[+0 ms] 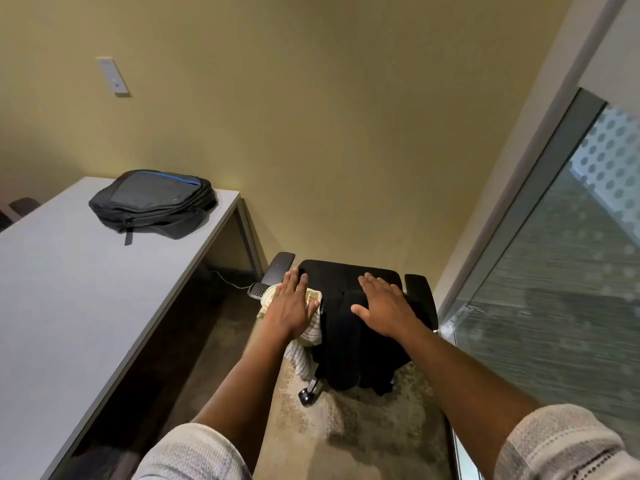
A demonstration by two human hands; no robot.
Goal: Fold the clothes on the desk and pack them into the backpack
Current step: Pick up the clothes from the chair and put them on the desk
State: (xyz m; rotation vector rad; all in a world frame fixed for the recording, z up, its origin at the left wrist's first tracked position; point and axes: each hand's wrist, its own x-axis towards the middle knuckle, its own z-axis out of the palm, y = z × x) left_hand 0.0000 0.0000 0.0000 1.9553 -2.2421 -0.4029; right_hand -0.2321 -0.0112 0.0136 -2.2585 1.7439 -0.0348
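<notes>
Neither hand has a grip on anything yet. The left hand (291, 308) lies flat, fingers straight, over a pale striped cloth (309, 336). The right hand (382, 308) is spread flat too, over a black cloth (349, 344) just beside it. Whether the palms press down or only hover, I cannot tell.

Both clothes sit under the hands on a black office chair (349, 271), not on the table. The striped one is soft, thin and bunched up, and part of it hangs off the seat. The black one is thick and dark, and it droops over the front edge toward the floor.

Far off to the left of the hands, the gray table (69, 289) is smooth and flat. The backpack (152, 202) lies on it near the wall. It is dark, round-edged and puffy, with a blue line on top. Its zips look closed.

What could go wrong? The chair has wheels, so a push could make it roll away. The hanging cloth could slide to the floor. Both clothes could come up tangled if grabbed together. The bag likely needs opening first, or nothing goes in.
</notes>
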